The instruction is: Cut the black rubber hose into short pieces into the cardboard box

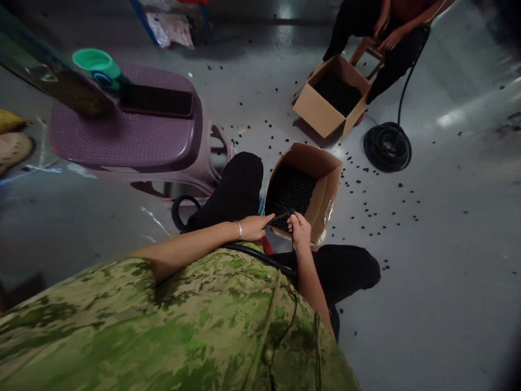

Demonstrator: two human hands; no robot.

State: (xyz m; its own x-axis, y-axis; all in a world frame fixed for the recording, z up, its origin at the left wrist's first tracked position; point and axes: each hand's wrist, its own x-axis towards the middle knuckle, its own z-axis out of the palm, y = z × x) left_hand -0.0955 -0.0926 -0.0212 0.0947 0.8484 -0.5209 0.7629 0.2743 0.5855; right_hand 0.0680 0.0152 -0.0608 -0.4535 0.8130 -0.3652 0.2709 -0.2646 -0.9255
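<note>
— Dim overall, with a grey cast across the floor [427, 304].
— Light from above and far off: pale glare streaks at the upper right of the floor, another bright patch at top centre.
— Soft shadows under the purple stool [122, 141] and beside the near cardboard box [321, 190]; black contents inside lost in darkness, no detail.
— Strong wide-angle bending at the edges: left side smeared and curved, corners darkened, lower right nearly black.
— Green cup [97, 65] and the slanted bar beside it blurred.
— Middle fairly sharp: left hand [254, 227] and right hand [300, 231] legible, slightly soft.
— Camouflage shirt [183, 331] close up, blotchy, out of focus.
</note>
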